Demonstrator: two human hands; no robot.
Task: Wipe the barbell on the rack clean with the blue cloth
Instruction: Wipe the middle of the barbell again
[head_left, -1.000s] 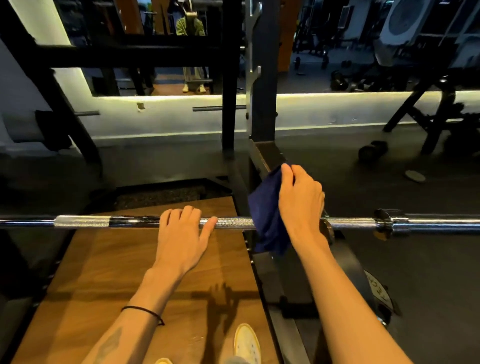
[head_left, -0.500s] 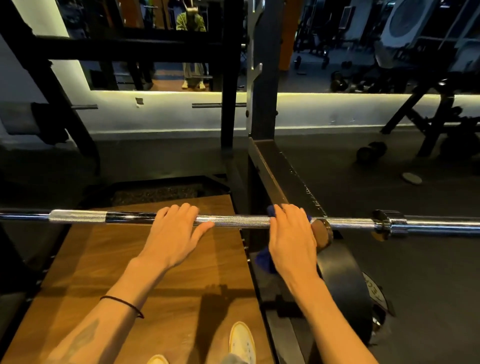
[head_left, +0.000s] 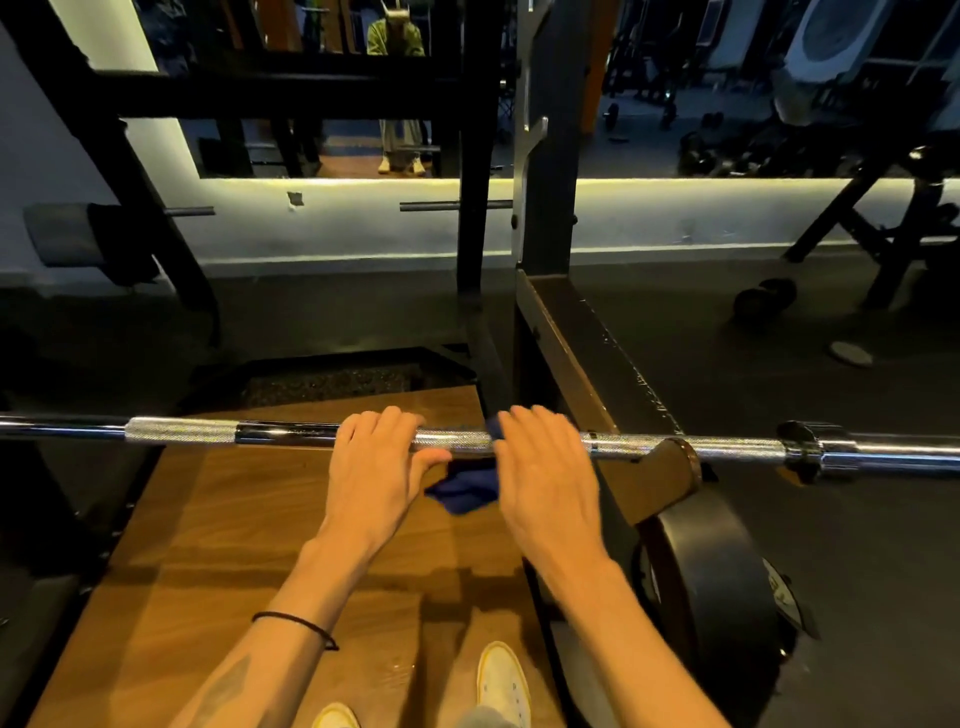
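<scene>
Head view: a long chrome steel barbell (head_left: 291, 434) with knurled grip bands lies level across the picture, its right portion resting on the dark metal rack arm (head_left: 582, 343) and its sleeve running on past the collar to the right. The left hand (head_left: 376, 465) is draped over the bar's shaft, fingers curled over the top and thumb tucked under the near side, so it grips the bar and steadies it. Just right of that hand, the right hand (head_left: 545, 478) is closed over the bar with the dark blue cloth (head_left: 465, 488) trapped beneath its palm; a small corner of cloth peeps over the top of the bar, and a loose fold hangs below the bar between the two hands. The two hands are near each other but apart.

Below the barbell lies a brown wooden platform (head_left: 208, 519), with the tips of pale yellow shoes (head_left: 501, 680) at its near edge. A black weight plate (head_left: 727, 577) leans low to the right of the rack arm.

As a judgement, the wipe is under way on the shaft left of the rack arm. The long stretch left of the left hand and the sleeve on the right look yet to be covered, though no dirt or shine shows which parts are clean.
</scene>
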